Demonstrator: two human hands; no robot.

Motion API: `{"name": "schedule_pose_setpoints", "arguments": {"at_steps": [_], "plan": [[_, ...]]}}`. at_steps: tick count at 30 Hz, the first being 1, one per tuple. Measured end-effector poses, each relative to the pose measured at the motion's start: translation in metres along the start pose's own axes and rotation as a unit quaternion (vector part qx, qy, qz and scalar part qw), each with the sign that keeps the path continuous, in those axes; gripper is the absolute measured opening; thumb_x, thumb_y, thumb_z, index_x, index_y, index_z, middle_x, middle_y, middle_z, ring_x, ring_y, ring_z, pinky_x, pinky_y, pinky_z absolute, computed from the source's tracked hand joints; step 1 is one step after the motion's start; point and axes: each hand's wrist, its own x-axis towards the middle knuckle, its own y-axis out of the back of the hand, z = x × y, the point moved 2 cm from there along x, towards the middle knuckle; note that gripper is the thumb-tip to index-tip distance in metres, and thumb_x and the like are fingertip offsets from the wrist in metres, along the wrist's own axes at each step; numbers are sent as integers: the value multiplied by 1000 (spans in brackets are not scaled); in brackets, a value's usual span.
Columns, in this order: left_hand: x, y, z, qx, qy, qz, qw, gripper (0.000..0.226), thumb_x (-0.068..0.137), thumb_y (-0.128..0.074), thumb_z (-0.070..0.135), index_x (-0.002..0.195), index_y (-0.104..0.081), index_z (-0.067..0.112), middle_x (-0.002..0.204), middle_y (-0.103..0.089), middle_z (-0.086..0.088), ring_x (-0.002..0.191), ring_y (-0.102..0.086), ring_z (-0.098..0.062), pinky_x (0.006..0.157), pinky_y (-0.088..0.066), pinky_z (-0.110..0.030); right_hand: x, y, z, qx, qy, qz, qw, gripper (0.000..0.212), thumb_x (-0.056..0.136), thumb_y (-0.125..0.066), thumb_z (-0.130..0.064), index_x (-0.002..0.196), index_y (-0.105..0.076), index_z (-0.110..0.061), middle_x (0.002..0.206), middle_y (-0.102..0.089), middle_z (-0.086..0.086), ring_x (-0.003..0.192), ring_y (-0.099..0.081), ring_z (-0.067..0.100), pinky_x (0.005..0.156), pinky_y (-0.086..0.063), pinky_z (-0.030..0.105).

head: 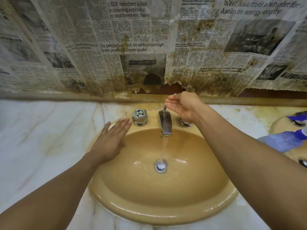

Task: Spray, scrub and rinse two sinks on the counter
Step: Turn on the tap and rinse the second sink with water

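Two basins in all: one tan oval ceramic sink (162, 205) seen whole, and one second tan sink (277, 125) cut off by the right edge. One chrome faucet spout (165, 122), one chrome hexagonal tap knob (139, 116), one round chrome drain plug (160, 166). One translucent purple plastic spray bottle (282, 141). Two bare hands — left hand (111, 138), right hand (182, 105).

Bare forearms (54, 188), left hand (109, 140) and right hand (184, 105) (palm apparently wet), short nails.

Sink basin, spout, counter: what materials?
Sink basin: looks like glazed ceramic, tan, with glossy wet highlights. Spout: chromed metal, with mirror-like reflections, slightly dulled. Counter: probably polished marble or an imitation, white with grey veining and yellowish stains.
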Motion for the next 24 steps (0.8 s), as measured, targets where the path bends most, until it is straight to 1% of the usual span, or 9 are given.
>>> {"name": "schedule_pose_setpoints", "arguments": {"at_steps": [3,6,8,10,12,14,16,20,24], "plan": [[4,0,-1,4,0,2,1000,93,97,-63,36,165,0,27,171,7,13,157,7,-8,126,0,-46,0,11,24,-16,2,50,999,23,103,-45,-2,105,-67,6,99,-72,19,84,-72,24,77,-62,31],[9,-1,0,19,2,5,1000,90,99,-58,43,165,1,27,171,6,13,157,6,-7,126,-2,-46,-7,26,64,1,-36,123,992,24,99,-44,-4,95,-67,4,78,-67,14,65,-63,22,67,-56,34],[10,-2,1,23,2,8,1000,88,100,-56,45,165,0,26,172,4,11,157,5,-8,126,-3,-48,-14,29,94,59,-122,112,985,22,101,-44,-7,93,-64,0,79,-64,13,67,-60,23,63,-53,35],[10,-3,2,25,5,8,1000,86,101,-54,46,165,0,26,172,5,10,157,6,-9,127,-3,-48,-21,26,120,136,-217,65,965,26,105,-45,-14,89,-61,-1,79,-64,15,70,-59,24,63,-52,35],[10,-3,3,25,6,11,1000,84,102,-51,45,165,0,25,172,5,10,158,6,-10,127,-1,-48,-23,24,138,191,-260,33,946,32,107,-45,-17,83,-58,0,71,-62,16,68,-58,24,57,-56,32],[9,-3,5,19,6,9,1000,81,103,-50,41,165,1,24,172,6,10,158,7,-10,128,0,-48,-22,22,144,220,-260,25,940,26,106,-48,-16,95,-61,2,82,-63,16,69,-60,24,49,-58,27],[8,-3,7,6,4,4,1000,79,105,-48,34,165,2,24,171,8,11,157,9,-9,128,3,-47,-22,21,144,239,-253,19,937,24,106,-50,-16,108,-64,4,90,-66,17,73,-64,25,50,-60,28],[3,-2,12,-23,-5,18,1000,73,106,-43,22,165,1,24,171,5,12,156,10,-7,128,3,-46,-27,20,144,262,-235,-3,936,20,103,-56,-12,103,-66,5,79,-70,16,72,-69,27,58,-63,32],[2,-2,14,-29,-9,28,999,74,104,-43,16,165,0,24,171,4,11,157,7,-8,129,1,-45,-31,22,151,289,-236,-2,928,21,102,-58,-12,106,-65,7,78,-72,18,65,-73,30,58,-64,35]]}}
